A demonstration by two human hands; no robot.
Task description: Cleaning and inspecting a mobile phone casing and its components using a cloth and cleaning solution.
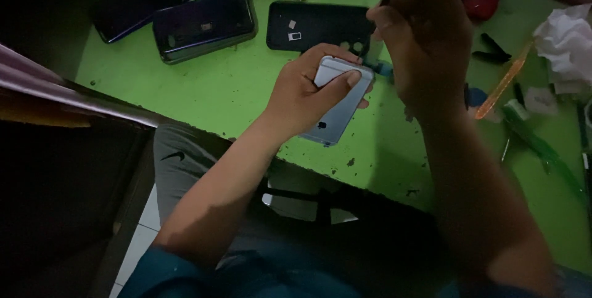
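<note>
While gripped, grey phone (338,110) aslant.

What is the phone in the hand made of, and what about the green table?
The phone in the left hand looks like metal: its silver-grey back is smooth with a soft, even sheen. The table seems to be painted wood or board, though I can't be sure: the bright green coat is matt and chipped dark along the edge.

Phone repair bench, loose phones (203,24), tools (502,82) (green table (234,94))
</note>
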